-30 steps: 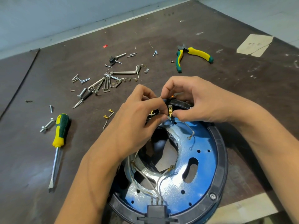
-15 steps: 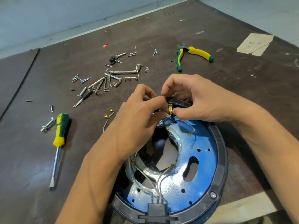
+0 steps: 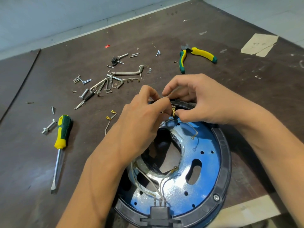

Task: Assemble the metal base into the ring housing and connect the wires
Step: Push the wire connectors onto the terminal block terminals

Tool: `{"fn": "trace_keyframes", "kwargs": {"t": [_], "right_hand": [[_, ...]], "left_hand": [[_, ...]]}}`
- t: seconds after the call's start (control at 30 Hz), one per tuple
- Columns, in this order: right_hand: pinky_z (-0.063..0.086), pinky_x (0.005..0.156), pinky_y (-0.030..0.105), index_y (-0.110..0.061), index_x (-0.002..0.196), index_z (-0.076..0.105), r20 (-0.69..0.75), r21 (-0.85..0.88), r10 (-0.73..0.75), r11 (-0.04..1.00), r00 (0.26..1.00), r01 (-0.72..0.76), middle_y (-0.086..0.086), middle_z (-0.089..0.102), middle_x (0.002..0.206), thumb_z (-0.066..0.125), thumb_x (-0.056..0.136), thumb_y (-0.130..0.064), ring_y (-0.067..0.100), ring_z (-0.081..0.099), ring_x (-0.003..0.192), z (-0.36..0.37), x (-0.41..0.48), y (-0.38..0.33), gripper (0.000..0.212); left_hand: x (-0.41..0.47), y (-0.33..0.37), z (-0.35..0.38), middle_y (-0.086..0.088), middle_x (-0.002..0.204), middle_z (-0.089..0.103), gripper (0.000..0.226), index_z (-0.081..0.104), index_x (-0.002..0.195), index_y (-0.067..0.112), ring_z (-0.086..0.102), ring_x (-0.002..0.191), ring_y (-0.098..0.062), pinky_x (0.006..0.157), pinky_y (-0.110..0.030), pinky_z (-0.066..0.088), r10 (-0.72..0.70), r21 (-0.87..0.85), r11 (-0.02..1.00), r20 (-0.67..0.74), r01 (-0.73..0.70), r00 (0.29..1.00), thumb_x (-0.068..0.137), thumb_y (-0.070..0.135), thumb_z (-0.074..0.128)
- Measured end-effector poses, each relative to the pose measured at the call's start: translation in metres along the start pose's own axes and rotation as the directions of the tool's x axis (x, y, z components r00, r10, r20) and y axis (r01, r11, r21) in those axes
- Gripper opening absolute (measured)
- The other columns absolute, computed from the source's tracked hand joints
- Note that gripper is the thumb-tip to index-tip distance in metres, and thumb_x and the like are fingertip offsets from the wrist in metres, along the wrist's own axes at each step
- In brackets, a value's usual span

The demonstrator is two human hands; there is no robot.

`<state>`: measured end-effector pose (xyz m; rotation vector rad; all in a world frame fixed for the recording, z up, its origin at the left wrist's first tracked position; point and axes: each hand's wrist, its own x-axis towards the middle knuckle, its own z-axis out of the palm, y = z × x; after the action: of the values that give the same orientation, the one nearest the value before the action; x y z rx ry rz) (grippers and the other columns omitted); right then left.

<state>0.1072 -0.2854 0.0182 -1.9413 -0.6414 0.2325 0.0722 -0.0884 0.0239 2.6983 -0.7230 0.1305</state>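
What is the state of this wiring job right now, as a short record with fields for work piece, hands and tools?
Work piece: blue metal base seated inside black plastic ring housing; white wires run to black connector block at near rim
Left hand: pinches small brass terminal at far rim
Right hand: pinches the same terminal
Tools: yellow-and-green flat screwdriver left of housing, yellow-and-green pliers beyond the hands, both lying free

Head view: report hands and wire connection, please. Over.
Left hand and right hand both pinching at brass terminal, far rim. Blue metal base sits in ring housing. One ring-lug wire loose on base, nothing blocking.
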Motion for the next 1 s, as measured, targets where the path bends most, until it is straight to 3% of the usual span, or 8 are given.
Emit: {"fn": "trace_keyframes", "kwargs": {"t": [0.27,0.67,0.87,1.0], "right_hand": [[0.059,0.091,0.038,-0.019,0.115,0.061,-0.01,-0.048,0.021,0.999,1.0,-0.022,0.001,0.078,0.097,0.071,0.076,0.007,0.011,0.074,0.093,-0.0001,-0.0001,-0.0011,0.047],[0.059,0.086,0.045,-0.021,0.111,0.061,-0.021,-0.068,0.019,0.997,1.0,-0.021,0.002,0.078,0.092,0.07,0.075,0.006,0.02,0.075,0.088,0.0015,0.0004,-0.0018,0.046],[0.061,0.083,0.038,-0.019,0.107,0.062,-0.03,-0.076,-0.002,0.997,1.0,-0.001,0.004,0.077,0.095,0.07,0.074,0.005,0.014,0.075,0.088,0.0005,0.0024,0.0004,0.041],[0.059,0.08,0.026,-0.017,0.11,0.062,0.001,-0.035,0.014,0.999,1.0,-0.014,0.002,0.077,0.098,0.069,0.077,0.007,0.011,0.075,0.089,-0.001,0.002,0.0027,0.041]], "left_hand": [[-0.0003,0.0006,-0.0012,0.0,0.117,0.04,0.009,0.059,0.104,0.025,0.053,0.094,-0.024,0.077,-0.046,0.048,-0.01,-0.006,1.0,0.001,0.01,1.0,0.096,0.021,0.056],[-0.0008,0.0052,-0.002,0.001,0.117,0.04,0.012,0.054,0.108,0.026,0.051,0.095,-0.024,0.077,-0.046,0.047,-0.035,0.016,0.999,-0.001,0.035,0.999,0.097,0.021,0.056],[-0.0005,0.005,-0.0028,0.004,0.107,0.044,0.024,0.043,0.107,0.021,0.047,0.089,-0.019,0.078,-0.045,0.043,-0.072,-0.094,0.993,-0.039,0.068,0.997,0.093,0.024,0.062],[-0.0011,-0.0006,-0.0011,0.011,0.111,0.05,0.034,0.044,0.116,0.024,0.05,0.095,-0.01,0.079,-0.03,0.04,-0.117,-0.146,0.983,-0.048,0.109,0.992,0.091,0.03,0.067]]}}
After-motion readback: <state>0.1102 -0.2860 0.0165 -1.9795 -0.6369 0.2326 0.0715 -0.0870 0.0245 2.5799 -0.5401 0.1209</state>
